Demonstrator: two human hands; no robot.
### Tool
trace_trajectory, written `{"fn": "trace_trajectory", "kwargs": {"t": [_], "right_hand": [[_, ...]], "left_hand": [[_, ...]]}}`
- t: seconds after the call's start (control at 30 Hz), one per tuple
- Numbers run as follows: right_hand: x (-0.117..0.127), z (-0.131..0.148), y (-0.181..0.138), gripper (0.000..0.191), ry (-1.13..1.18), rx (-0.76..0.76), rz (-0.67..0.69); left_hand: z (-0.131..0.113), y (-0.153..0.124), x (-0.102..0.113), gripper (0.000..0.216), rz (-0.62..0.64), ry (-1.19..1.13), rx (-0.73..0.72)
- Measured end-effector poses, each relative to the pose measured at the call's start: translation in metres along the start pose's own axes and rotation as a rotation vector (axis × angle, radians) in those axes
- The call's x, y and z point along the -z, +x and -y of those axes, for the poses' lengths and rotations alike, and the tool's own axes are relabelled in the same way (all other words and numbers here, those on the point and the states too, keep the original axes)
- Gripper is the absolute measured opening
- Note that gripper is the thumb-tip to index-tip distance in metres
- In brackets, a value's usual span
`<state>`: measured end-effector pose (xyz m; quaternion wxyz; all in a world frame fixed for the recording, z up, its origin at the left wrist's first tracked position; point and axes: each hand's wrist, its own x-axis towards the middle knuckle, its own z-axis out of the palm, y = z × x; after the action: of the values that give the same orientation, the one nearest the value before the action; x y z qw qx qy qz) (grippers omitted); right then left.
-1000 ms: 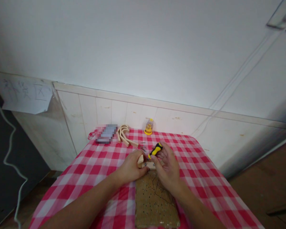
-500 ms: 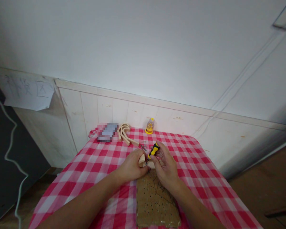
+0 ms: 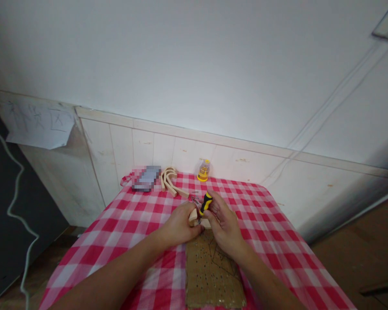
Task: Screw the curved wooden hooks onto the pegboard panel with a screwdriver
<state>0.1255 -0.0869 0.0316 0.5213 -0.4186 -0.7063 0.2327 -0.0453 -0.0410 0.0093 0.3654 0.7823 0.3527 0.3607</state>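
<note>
My right hand (image 3: 225,221) is closed round a yellow and black screwdriver (image 3: 206,203), its shaft pointing down at a small piece of pale wood. My left hand (image 3: 182,224) grips that wooden piece (image 3: 192,215), with the thumb pressed near the screwdriver tip; the fingers cover much of the wood. A small dark metal bit, perhaps a screw, shows at the tip but is too small to make out. Beneath both hands lies a brown cardboard pad (image 3: 210,275) with punched holes and drawn lines.
Past my hands are loose screws or bits (image 3: 195,199), curved wooden pieces (image 3: 170,181), a blurred-out phone-like object (image 3: 147,178) and a clear container with yellow base and cap (image 3: 203,171). The red-and-white checked tablecloth (image 3: 265,215) reaches the panelled wall (image 3: 161,148).
The screwdriver handle has shifted slightly left and stands more upright, turned in my right hand. My left hand keeps its hold on the wood.
</note>
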Motion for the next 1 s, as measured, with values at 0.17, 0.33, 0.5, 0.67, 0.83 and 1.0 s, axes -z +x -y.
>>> {"fn": "trace_trajectory", "kwargs": {"t": [0.17,0.33,0.5,0.67,0.83,1.0], "right_hand": [[0.0,-0.002,0.001,0.049,0.026,-0.007,-0.025],[-0.001,-0.003,0.001,0.049,-0.007,0.013,-0.037],[0.001,-0.005,0.001,0.05,-0.036,0.013,-0.074],[0.002,-0.008,0.0,0.049,-0.065,0.028,-0.089],[0.002,0.001,-0.001,0.048,-0.125,0.058,-0.055],[0.003,0.014,-0.001,0.049,-0.208,0.108,0.001]], "left_hand": [[-0.001,0.0,0.0,0.021,-0.001,-0.006,0.016],[-0.001,0.001,-0.001,0.02,-0.001,-0.03,0.019],[-0.001,0.0,-0.001,0.019,-0.004,-0.026,0.007],[-0.002,0.0,-0.001,0.018,0.013,-0.038,0.014],[-0.004,0.0,0.0,0.02,0.001,-0.051,0.029],[-0.007,0.001,0.002,0.025,0.021,-0.074,0.026]]}}
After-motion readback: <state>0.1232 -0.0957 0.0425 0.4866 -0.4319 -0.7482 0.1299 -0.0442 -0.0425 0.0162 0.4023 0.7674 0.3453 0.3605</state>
